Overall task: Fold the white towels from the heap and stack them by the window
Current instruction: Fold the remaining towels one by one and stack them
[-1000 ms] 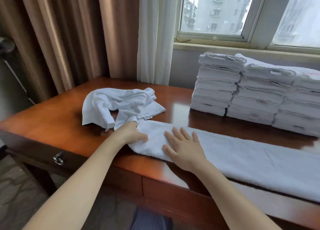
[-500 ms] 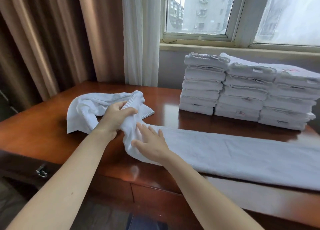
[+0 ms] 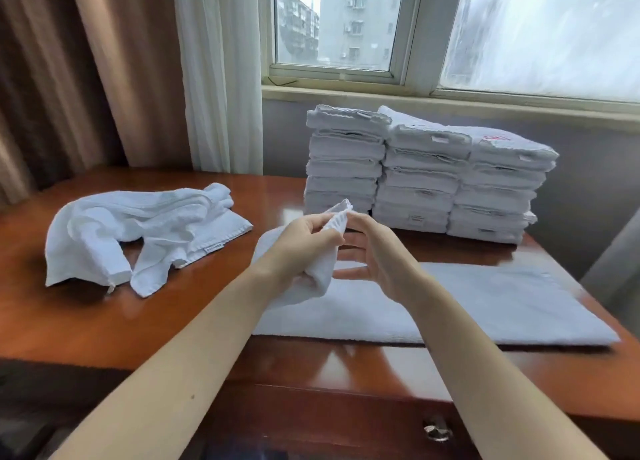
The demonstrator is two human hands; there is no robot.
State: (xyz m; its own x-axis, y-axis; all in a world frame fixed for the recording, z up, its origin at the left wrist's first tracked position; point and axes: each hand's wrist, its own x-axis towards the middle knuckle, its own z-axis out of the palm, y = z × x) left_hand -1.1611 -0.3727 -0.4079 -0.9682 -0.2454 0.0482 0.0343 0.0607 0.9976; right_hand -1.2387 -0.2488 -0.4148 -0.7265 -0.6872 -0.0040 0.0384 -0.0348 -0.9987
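A long folded towel [image 3: 485, 304] lies on the bench [image 3: 86, 321] near its front edge, with its long axis running left to right. Its right end lies flat and reaches toward the bench's right near corner. Its left end is lifted off the wood and bunched, and the raised tip points up and away toward the far side.

The left hand [image 3: 301, 248] has its fingers curled round this raised end and grips it below the tip. The right hand [image 3: 384, 255] is just to the right with its fingers loosely spread and pointing left. Its upper fingertip meets the towel's tip, but the blur hides whether it pinches the cloth.

The heap of unfolded towels [image 3: 138, 224] sits on the left of the bench, well apart from the hands, crumpled, with a hemmed corner spread toward the right.

The folded towels [image 3: 415, 175] stand at the far right against the wall under the window [image 3: 346, 27]. They form three stacks that touch side by side, each several towels high, with their folded edges facing near. The top of the right stack slopes down to the right.

A white sheer curtain [image 3: 221, 72] and a brown drape [image 3: 86, 72] hang at the far left. A metal drawer pull [image 3: 437, 430] shows on the bench front below the forearms.
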